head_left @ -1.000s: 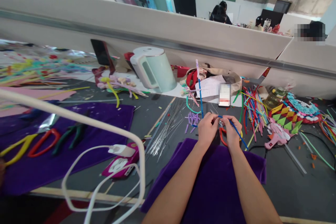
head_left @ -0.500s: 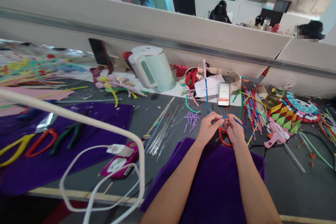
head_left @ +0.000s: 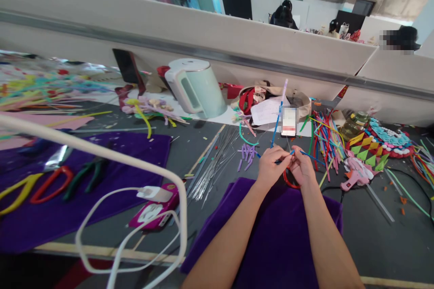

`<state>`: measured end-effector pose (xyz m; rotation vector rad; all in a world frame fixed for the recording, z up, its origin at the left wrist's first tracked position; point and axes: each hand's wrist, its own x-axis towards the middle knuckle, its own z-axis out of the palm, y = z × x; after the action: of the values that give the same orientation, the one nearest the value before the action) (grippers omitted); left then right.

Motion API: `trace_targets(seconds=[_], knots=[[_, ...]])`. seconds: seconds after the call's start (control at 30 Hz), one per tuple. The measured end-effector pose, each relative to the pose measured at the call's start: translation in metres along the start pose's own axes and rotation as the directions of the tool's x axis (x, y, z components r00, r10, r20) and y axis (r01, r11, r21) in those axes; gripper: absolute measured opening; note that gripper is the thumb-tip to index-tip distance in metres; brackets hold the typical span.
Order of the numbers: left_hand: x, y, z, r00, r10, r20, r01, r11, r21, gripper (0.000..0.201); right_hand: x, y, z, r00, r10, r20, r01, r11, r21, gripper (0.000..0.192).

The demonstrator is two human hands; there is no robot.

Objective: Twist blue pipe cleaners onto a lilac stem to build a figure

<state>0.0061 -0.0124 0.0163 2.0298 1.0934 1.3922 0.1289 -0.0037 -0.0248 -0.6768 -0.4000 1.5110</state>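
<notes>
A blue pipe cleaner (head_left: pixel 277 123) with a lilac tip rises tilted over the far edge of a purple cloth (head_left: pixel 281 239) on a grey table (head_left: pixel 366 235) scattered with craft sticks, wires and a mint kettle (head_left: pixel 196 86). The left hand (head_left: pixel 270 168) and right hand (head_left: pixel 301 167), fingertips together, pinch its lower end.

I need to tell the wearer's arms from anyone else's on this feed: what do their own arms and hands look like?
Two bare forearms come up from the bottom edge. No sleeves show in the picture, and no gloves, watch, bracelet or rings can be made out. The left hand and right hand are both uncovered, with no markings visible.
</notes>
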Motion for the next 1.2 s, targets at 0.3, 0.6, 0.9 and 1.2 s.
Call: trace_targets(seconds=[0.3, 0.6, 0.9, 1.2], knots=[[-0.005, -0.001, 0.007, 0.986, 0.149, 0.068, -0.161, 0.961, 0.224, 0.012, -0.004, -0.011, 0.003, 0.997, -0.077, -0.008, 0.076, 0.997, -0.02, 0.024], [-0.004, -0.001, 0.009, 1.0, 0.022, 0.017, -0.023, 0.999, 0.03, 0.009, -0.008, -0.01, 0.01, 0.982, -0.183, 0.053, 0.189, 0.971, -0.146, 0.025], [-0.003, -0.001, 0.009, 1.0, 0.006, -0.013, -0.005, 0.998, 0.064, 0.017, -0.009, -0.008, 0.011, 0.974, -0.206, 0.093, 0.216, 0.969, -0.122, 0.027], [-0.002, -0.004, 0.011, 0.999, 0.049, -0.005, -0.049, 0.998, 0.048, 0.016, -0.007, -0.005, 0.009, 0.977, -0.206, 0.052, 0.211, 0.968, -0.139, 0.031]])
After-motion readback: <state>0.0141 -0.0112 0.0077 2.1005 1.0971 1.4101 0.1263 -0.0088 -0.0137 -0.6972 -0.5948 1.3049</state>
